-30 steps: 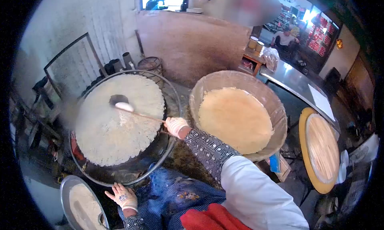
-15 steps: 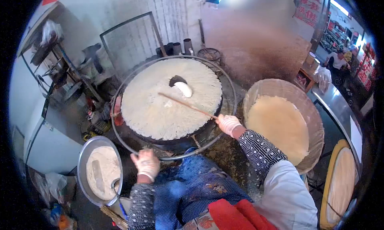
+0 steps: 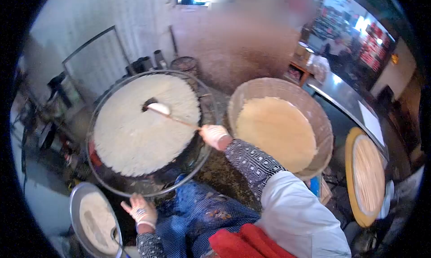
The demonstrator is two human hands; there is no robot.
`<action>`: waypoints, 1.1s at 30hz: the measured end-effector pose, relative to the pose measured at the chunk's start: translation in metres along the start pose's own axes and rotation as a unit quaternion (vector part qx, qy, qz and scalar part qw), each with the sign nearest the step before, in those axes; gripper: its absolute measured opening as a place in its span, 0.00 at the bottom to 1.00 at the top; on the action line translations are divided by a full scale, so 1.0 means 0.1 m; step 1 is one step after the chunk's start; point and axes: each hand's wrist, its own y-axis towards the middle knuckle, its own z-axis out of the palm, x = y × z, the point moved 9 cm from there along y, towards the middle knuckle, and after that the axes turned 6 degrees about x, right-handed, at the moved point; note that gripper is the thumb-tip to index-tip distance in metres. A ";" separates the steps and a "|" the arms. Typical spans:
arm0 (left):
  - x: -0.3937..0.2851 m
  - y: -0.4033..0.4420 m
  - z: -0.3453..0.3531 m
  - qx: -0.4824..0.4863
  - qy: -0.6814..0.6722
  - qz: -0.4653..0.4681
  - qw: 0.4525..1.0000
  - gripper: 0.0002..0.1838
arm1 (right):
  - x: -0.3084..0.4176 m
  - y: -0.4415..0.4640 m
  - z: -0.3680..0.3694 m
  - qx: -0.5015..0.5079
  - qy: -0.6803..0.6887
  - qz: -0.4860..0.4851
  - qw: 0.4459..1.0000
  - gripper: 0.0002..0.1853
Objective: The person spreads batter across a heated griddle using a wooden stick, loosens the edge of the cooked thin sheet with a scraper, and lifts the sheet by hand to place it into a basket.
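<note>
A thin wooden stick [image 3: 183, 122] is in my right hand [image 3: 214, 136], its fingers wrapped round the near end. The stick slants over the right half of a large round griddle covered with pale batter [image 3: 143, 141]. Its far part reaches a white oval piece [image 3: 159, 108] beside a small dark patch [image 3: 148, 103]; whether they touch I cannot tell. My left hand [image 3: 141, 212], gloved like the right, has its fingers spread and holds nothing. It is near the griddle's metal ring [image 3: 150, 195], beside a metal basin of batter [image 3: 96, 222] with a ladle [image 3: 115, 235].
Right of the griddle stands a deep woven basket [image 3: 280, 84] with a round tan flatbread-like sheet [image 3: 276, 128]. A yellow-rimmed round board [image 3: 352, 177] leans farther right, near a metal counter [image 3: 343, 96]. Dark cylinders [image 3: 159, 59] stand behind the griddle.
The view has turned to the right, so everything sits farther left. The stick's angle has changed and its far part is now by the white piece. My left hand's fingers have spread.
</note>
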 end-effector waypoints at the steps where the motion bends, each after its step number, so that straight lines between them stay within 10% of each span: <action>1: 0.10 0.06 0.03 0.018 0.045 -0.027 0.998 0.35 | 0.08 -0.01 0.02 -0.007 0.002 -0.015 1.000 0.18; 11: 0.82 0.37 -0.01 -0.012 0.001 -0.132 0.991 0.31 | 0.09 -0.17 -0.03 0.022 -0.051 0.017 0.998 0.19; 15: -0.51 -0.05 -0.57 -0.214 -0.171 0.195 0.942 0.23 | 0.12 -0.28 0.18 0.078 -0.049 -0.046 0.995 0.18; 17: -1.13 -0.01 -0.49 -0.028 -0.118 0.206 0.971 0.21 | -0.02 -0.27 0.00 0.012 -0.096 -0.008 0.995 0.17; 20: -1.32 0.14 0.09 -0.053 -0.089 0.198 0.975 0.30 | 0.11 -0.17 -0.06 -0.013 -0.072 -0.023 0.997 0.18; 33: -0.08 0.60 0.27 0.009 0.033 0.071 0.997 0.17 | 0.09 -0.30 -0.02 0.081 -0.067 -0.004 0.994 0.19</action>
